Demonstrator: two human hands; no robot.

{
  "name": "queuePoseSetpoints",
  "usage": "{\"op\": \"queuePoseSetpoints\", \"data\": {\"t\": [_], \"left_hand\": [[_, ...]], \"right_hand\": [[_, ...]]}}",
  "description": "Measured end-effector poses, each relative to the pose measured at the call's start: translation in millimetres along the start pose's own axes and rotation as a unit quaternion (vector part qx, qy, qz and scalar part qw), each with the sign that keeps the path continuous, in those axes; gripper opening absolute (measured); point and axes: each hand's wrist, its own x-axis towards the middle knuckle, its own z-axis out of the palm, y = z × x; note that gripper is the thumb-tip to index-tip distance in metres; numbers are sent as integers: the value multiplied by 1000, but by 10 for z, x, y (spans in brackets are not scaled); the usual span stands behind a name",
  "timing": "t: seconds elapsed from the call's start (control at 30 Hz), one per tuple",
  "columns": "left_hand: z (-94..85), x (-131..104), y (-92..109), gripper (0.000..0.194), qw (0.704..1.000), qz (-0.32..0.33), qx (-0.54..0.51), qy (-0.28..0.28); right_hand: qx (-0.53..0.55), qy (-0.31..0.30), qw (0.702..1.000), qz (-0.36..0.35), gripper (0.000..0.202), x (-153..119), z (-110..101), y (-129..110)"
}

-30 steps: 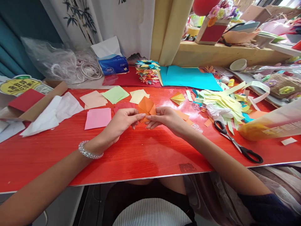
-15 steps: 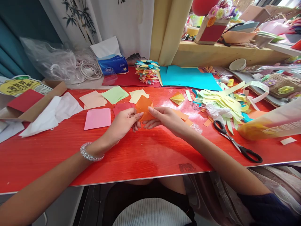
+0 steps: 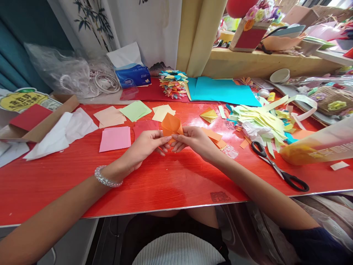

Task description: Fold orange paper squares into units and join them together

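Orange paper [image 3: 171, 123] btwn both hands, abt mid-table L to R, well in from front edge of table [image 3: 165, 191]. Folded; wide part flares twd back edge, narrow end twd person. No clear long axis. Can't tell if underside touches tabletop.

L hand [image 3: 147, 145]: thumb + fingers clamped on near end, L side. R hand [image 3: 195, 140]: same grip, R side. Thumb tips close tog. at narrow end; neither hand clearly nearer. Fingers under paper partly hidden.

Nearby: red squares [image 3: 146, 126] just beyond L hand; pink squares [image 3: 115, 139] farther twd L edge. Yellow folded piece [image 3: 209, 115] twd back edge, R of orange paper; orange squares [image 3: 213, 135] beside R hand/wrist. Scissors [image 3: 275, 168] well apart, nr front edge, R part, one handle twd front R corner.
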Motion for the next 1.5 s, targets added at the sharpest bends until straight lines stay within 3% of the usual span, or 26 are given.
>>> {"op": "queuePoseSetpoints", "data": {"t": [0.2, 0.4, 0.97, 1.1, 1.37, 1.5], "left_hand": [[-24, 7, 8, 24, 1000, -1, 15, 3], [-22, 7, 33, 25, 995, 60, 66, 50], [55, -2, -82, 21, 996, 68, 16, 51], [54, 5, -82, 21, 997, 59, 15, 54], [21, 16, -71, 28, 991, 50, 92, 83], [9, 5, 5, 24, 993, 43, 93, 51]], "right_hand": [[-49, 15, 999, -9, 23, -7, -10, -8], [-52, 3, 999, -12, 28, -19, 5, -30], [-77, 31, 996, -19, 23, -10, 34, 41], [-56, 13, 998, -4, 20, -2, 19, 11], [-4, 16, 1000, -11, 24, -12, 44, -16], [-10, 41, 999, -22, 25, 0, 39, 12]]}}
